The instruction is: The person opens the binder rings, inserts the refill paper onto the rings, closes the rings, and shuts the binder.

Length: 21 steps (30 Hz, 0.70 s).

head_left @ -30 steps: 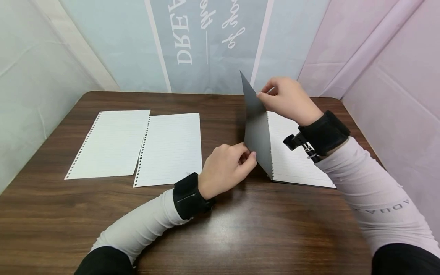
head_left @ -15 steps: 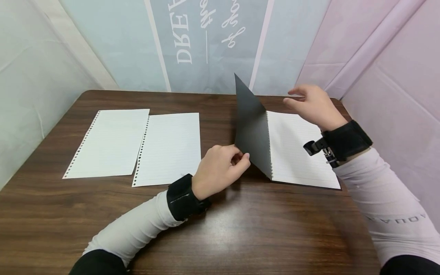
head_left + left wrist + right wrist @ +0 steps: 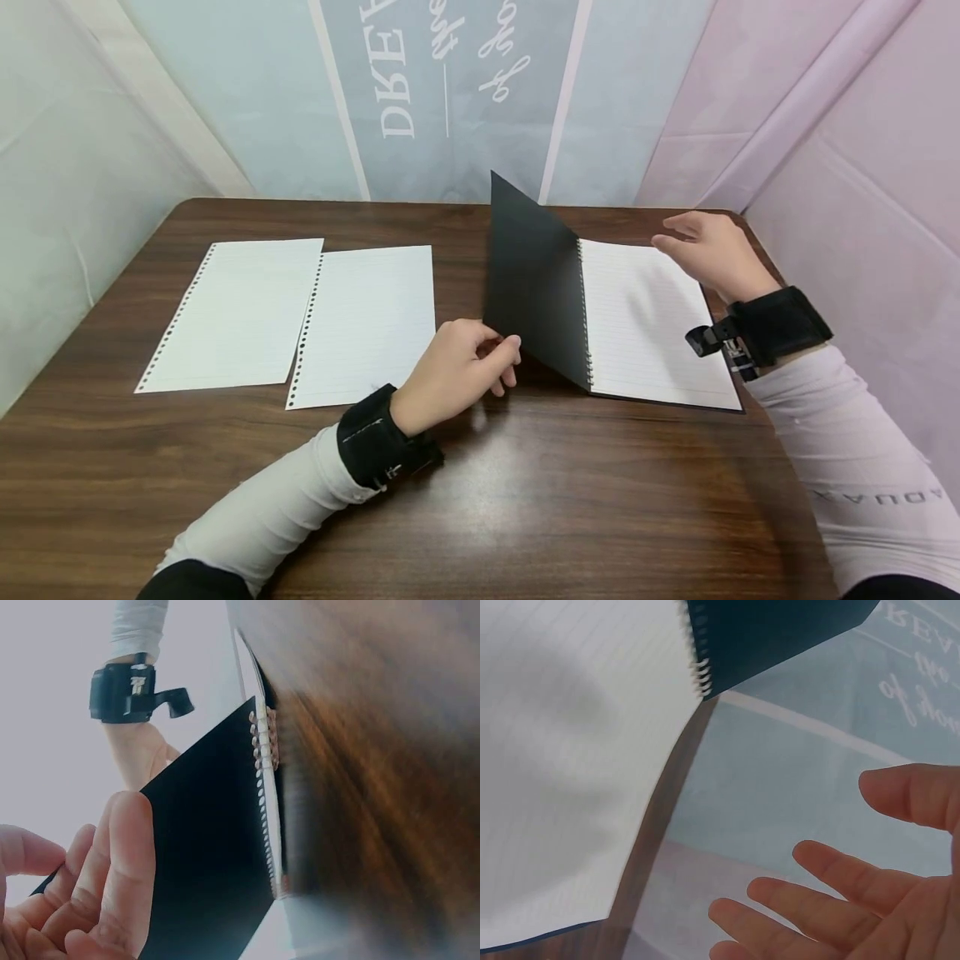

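A spiral notebook (image 3: 648,325) lies on the right side of the table with its ruled page showing. Its black cover (image 3: 536,283) stands tilted up to the left of the coil binding. At the cover's near outer corner my left hand (image 3: 459,371) pinches the edge between thumb and fingers; the left wrist view shows the cover (image 3: 206,832) running behind those fingers. Over the notebook's far right corner hovers my right hand (image 3: 720,254), fingers apart and holding nothing. In the right wrist view this hand (image 3: 855,900) is away from the page (image 3: 570,765).
Two loose ruled sheets with punched holes lie on the left: one sheet (image 3: 236,312) at the far left, the other sheet (image 3: 371,321) beside it. The brown wooden table (image 3: 570,500) ends at a printed cloth backdrop (image 3: 450,100).
My right hand has let go of the cover's top and moved right. My left hand has drawn the cover leftward and lower, so more of the ruled page shows.
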Available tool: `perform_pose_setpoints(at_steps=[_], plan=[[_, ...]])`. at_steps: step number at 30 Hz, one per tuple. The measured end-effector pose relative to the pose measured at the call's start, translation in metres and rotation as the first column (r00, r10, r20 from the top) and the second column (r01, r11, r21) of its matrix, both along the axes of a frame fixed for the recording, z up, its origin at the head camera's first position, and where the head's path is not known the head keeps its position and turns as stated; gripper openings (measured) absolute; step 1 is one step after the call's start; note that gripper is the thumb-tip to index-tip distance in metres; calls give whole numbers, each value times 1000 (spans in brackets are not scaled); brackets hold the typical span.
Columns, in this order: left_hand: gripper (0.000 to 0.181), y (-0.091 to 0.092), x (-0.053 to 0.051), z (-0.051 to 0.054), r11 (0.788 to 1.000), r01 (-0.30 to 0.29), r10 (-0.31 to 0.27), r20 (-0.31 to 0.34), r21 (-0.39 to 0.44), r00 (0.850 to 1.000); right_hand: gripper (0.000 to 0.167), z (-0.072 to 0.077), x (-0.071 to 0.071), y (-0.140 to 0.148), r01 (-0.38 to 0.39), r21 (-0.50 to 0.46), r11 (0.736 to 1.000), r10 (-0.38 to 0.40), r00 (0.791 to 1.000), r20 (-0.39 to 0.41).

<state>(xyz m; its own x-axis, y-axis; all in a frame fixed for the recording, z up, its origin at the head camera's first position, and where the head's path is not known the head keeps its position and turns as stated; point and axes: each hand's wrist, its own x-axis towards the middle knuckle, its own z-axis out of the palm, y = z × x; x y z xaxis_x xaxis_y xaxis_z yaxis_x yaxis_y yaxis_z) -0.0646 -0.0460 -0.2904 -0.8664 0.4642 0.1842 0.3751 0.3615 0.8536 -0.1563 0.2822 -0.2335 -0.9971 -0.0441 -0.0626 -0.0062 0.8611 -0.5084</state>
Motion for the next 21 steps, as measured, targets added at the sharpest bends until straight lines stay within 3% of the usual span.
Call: perform_pose_setpoints(at_steps=[4,9,16,21], plan=[[33,-5,-1,-3,997,31,-38,100,67,994,67,-9,2,8,28,4,1000,-28,1000,7],[36,-11,-1,-7,992,36,-56,164,117,985,66,-18,4,18,51,19,999,-51,999,0],[55,-18,-1,-12,983,26,-61,189,180,980,71,-29,8,33,63,33,997,-65,996,57],[52,-23,0,-15,985,-9,-26,202,174,979,72,-38,10,39,38,75,996,-48,991,122]])
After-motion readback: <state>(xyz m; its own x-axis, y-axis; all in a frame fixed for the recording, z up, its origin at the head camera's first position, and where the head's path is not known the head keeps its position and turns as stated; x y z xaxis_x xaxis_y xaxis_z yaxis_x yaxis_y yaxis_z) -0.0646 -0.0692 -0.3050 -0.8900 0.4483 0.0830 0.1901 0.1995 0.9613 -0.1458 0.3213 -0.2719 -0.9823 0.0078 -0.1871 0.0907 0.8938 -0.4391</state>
